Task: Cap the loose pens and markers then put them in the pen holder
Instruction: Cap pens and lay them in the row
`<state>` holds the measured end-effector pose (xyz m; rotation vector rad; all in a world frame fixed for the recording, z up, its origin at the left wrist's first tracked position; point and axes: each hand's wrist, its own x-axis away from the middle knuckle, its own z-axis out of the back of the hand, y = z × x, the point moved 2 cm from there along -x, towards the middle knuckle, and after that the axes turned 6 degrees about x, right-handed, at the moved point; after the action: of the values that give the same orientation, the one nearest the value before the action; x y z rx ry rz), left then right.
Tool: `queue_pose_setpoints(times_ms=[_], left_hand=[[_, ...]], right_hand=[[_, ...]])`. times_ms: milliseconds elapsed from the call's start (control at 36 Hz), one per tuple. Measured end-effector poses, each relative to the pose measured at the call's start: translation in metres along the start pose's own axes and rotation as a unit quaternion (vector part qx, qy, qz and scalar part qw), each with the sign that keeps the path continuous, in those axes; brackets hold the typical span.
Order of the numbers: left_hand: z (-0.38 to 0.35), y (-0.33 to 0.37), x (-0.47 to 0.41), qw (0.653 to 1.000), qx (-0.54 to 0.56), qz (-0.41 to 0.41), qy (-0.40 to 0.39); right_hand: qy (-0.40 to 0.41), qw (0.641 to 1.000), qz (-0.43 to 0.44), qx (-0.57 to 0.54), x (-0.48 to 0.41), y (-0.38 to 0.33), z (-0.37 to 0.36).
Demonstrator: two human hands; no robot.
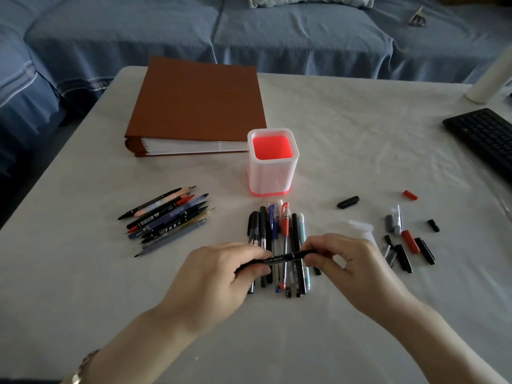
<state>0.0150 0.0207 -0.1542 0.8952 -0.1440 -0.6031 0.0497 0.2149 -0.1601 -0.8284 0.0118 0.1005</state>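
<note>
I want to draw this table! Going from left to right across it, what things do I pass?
pile of markers → row of pens → black cap → loose caps → keyboard

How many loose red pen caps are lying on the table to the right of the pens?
2. One loose red plastic pen cap lies alone, farther back; the other lies among the black and grey caps. Others may be hidden.

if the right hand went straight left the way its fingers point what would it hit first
Most likely the left hand: the right hand pinches the same black marker, and only a short stretch of barrel separates their fingers. Both look level, though depth is unclear.
</note>
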Motion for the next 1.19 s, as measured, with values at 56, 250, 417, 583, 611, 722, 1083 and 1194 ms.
queue_pose_setpoints(times_ms=[56, 250, 417, 583, 611, 722, 1083, 1194], left_hand=[[-0.003, 0.000, 0.000, 0.998, 0.038, 0.051, -0.018], [-0.009, -0.001, -0.003, 0.980, 0.138, 0.133, -0.047], [-0.011, 0.000, -0.004, 0.991, 0.091, 0.094, -0.024], [-0.012, -0.007, -0.005, 0.996, -0.050, -0.069, 0.002], [-0.015, -0.009, -0.004, 0.995, -0.059, -0.086, 0.005], [-0.019, -0.013, 0.000, 0.999, 0.002, -0.041, 0.011], [0.021, -0.098, 0.013, 0.952, -0.231, 0.153, 0.132], [0.020, -0.102, 0.011, 0.935, -0.292, 0.174, 0.102]], right_hand=[[0.008, 1.000, 0.006, 0.000, 0.003, 0.002, 0.000], [-0.025, 0.997, 0.056, 0.048, -0.002, 0.003, 0.002], [-0.053, 0.991, 0.088, 0.088, -0.005, 0.004, 0.003], [-0.085, 0.996, -0.025, 0.014, 0.001, 0.013, -0.008], [-0.088, 0.995, -0.048, -0.011, 0.003, 0.015, -0.010], [-0.053, 0.975, -0.144, -0.163, 0.003, 0.017, -0.016], [0.135, 0.955, -0.195, -0.175, -0.053, 0.029, -0.012], [0.116, 0.977, -0.180, -0.025, -0.067, 0.032, -0.038]])
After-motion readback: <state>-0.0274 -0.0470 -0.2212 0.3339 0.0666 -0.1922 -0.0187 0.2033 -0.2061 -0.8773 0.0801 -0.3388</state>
